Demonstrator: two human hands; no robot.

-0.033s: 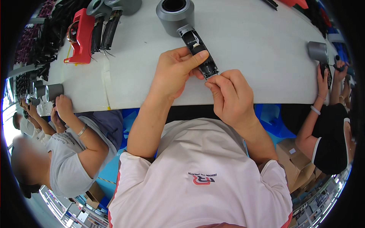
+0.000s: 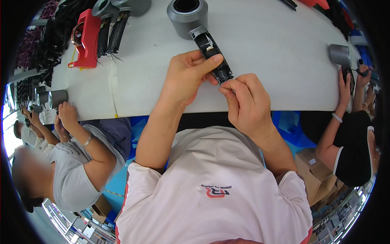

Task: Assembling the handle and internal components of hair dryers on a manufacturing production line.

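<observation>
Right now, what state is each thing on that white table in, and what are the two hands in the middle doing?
Grey hair-dryer body with black handle: lying on the white table, handle cavity open, insides showing.
Left hand: pinching the handle from the side.
Right hand: fingertips pressed on the handle's lower end.
Red tape dispenser: standing, untouched.
Second grey dryer body: held by a neighbour's hand.

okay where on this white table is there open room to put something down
Widest bare patch: right of the grey cylinder and hands, up to the co-worker's grey part. A smaller one lies between the red tape dispenser and the left hand. The far left edge, with black parts, is crowded.
</observation>
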